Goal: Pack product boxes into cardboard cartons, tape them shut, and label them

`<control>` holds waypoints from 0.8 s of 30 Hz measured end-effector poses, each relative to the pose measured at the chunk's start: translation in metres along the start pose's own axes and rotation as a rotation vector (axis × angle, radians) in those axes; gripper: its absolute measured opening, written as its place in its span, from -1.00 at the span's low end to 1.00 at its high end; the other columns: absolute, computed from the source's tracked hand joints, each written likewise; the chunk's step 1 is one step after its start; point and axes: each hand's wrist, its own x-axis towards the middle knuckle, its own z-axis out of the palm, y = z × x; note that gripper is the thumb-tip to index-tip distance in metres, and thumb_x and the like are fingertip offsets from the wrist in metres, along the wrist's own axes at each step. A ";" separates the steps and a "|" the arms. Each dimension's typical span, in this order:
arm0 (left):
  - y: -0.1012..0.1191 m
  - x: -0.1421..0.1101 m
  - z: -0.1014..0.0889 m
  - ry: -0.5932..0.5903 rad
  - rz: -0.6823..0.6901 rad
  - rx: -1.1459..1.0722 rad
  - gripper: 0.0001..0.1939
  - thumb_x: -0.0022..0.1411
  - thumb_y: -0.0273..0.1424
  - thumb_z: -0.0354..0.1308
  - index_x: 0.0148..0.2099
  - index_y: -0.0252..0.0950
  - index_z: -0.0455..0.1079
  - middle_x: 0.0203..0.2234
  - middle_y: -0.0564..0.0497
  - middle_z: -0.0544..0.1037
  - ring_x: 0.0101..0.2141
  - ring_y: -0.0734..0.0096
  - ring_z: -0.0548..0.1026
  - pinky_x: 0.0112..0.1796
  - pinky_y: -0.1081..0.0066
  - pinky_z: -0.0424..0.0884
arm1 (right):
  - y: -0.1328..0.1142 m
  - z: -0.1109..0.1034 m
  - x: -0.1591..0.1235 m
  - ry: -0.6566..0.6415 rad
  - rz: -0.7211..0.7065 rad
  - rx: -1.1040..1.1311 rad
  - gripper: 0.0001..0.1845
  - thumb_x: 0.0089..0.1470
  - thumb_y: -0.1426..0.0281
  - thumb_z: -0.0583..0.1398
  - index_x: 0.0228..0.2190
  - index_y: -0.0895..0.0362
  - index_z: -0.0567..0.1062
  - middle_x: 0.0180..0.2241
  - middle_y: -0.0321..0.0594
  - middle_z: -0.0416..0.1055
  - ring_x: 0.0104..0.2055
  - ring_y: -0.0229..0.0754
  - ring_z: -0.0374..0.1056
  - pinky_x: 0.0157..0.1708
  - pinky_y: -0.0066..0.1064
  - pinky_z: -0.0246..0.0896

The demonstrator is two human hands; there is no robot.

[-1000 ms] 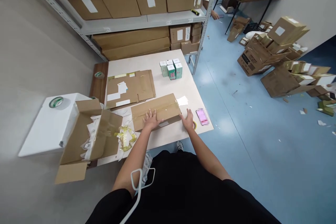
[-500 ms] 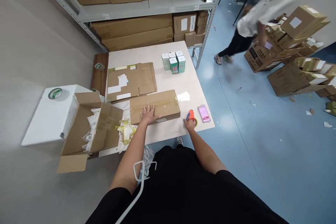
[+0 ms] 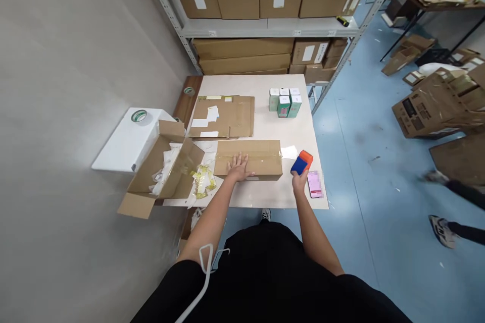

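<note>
My left hand (image 3: 239,166) lies flat with spread fingers on top of a long closed cardboard box (image 3: 261,155) near the table's front edge. Just right of that box, my right hand (image 3: 300,177) is closed round an orange and blue tape dispenser (image 3: 302,162), lifted a little off the table (image 3: 265,194). A pink phone (image 3: 314,184) lies right beside that hand, and a white paper slip (image 3: 289,152) lies behind the dispenser.
Flattened cardboard (image 3: 223,117) lies behind the box, and several small green and white cartons (image 3: 283,101) stand at the back right. An open carton with tape scraps (image 3: 166,171) and a white block with a tape roll (image 3: 138,117) sit left. Another person's legs (image 3: 450,212) are on the blue floor right.
My right hand has picked the tape dispenser up off the table beside the box. My left hand stays on the box. The other person has walked to the right and nearer to me.
</note>
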 end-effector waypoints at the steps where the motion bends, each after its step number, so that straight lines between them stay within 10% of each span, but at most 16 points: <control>1: 0.000 0.001 0.001 0.004 0.003 -0.005 0.16 0.20 0.28 0.10 0.61 -0.07 -0.33 0.54 -0.11 -0.49 0.50 -0.18 -0.46 0.36 -0.33 -0.33 | -0.017 -0.001 0.007 0.019 0.017 0.085 -0.31 0.20 0.13 0.11 0.27 0.18 0.25 0.09 0.04 0.47 0.08 0.14 0.44 0.14 0.04 0.33; 8: -0.002 0.006 0.007 0.022 -0.004 -0.043 0.16 0.19 0.24 0.15 0.61 -0.04 -0.29 0.55 -0.08 -0.46 0.49 -0.18 -0.49 0.35 -0.35 -0.37 | -0.115 0.063 0.008 -0.510 -0.196 0.422 -0.37 0.10 0.01 0.35 0.10 0.07 0.46 0.03 -0.07 0.55 0.05 0.04 0.48 0.12 -0.10 0.39; 12: -0.001 0.003 0.010 0.047 -0.007 -0.081 0.20 0.17 0.22 0.18 0.61 -0.09 -0.33 0.55 -0.10 -0.45 0.50 -0.16 -0.47 0.37 -0.30 -0.39 | -0.110 0.098 -0.008 -0.676 -0.163 0.368 -0.34 0.02 -0.01 0.38 0.05 0.08 0.50 -0.04 -0.10 0.59 0.01 0.04 0.50 0.11 -0.08 0.40; 20: -0.005 -0.006 0.008 0.118 0.020 -0.174 0.24 0.09 0.10 0.33 0.60 -0.09 -0.26 0.56 -0.10 -0.29 0.51 -0.13 -0.41 0.39 -0.25 -0.33 | -0.106 0.089 -0.004 -0.729 -0.185 0.247 -0.35 0.07 0.03 0.35 0.11 0.08 0.51 0.04 -0.10 0.57 0.07 0.05 0.47 0.14 -0.10 0.37; 24: -0.021 -0.005 -0.023 0.220 0.149 -0.463 -0.09 0.19 -0.22 0.29 0.53 -0.20 0.12 0.47 -0.15 0.18 0.45 -0.05 0.11 0.41 0.00 0.04 | -0.112 0.089 -0.004 -0.729 -0.199 0.242 -0.33 0.08 0.05 0.36 0.15 0.06 0.49 0.08 -0.11 0.55 0.09 0.05 0.46 0.16 -0.10 0.35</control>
